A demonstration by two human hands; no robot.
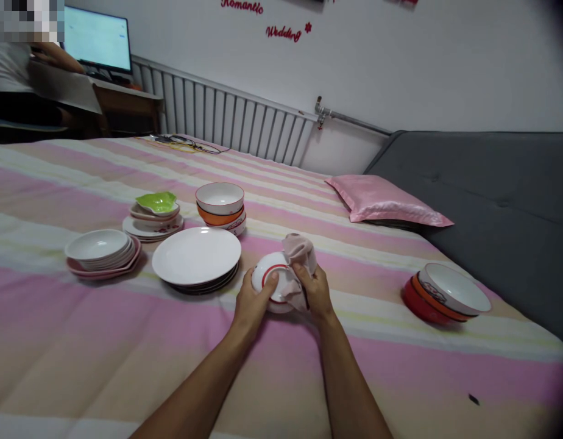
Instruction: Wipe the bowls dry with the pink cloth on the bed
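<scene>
Between my hands a white bowl (269,263) is turned so that its base, ringed in red, faces me. My left hand (253,300) grips its left side, thumb on the base. A pinkish-grey cloth (300,247) is bunched in my right hand (316,289), pressed against the bowl's right side. Just left lies a stack of plates with a large white plate (197,256) on top. Behind that stack rises a pile of bowls, a white bowl (220,198) uppermost. Off to the right, a tilted stack has a white bowl (455,288) above orange and red ones.
Small white dishes (99,246) and a green leaf-shaped dish (157,202) top stacks at the left. A pink pillow (386,198) lies by the grey headboard (482,183). Cables (185,144) lie at the bed's far edge. A person (16,70) sits near a monitor (97,38).
</scene>
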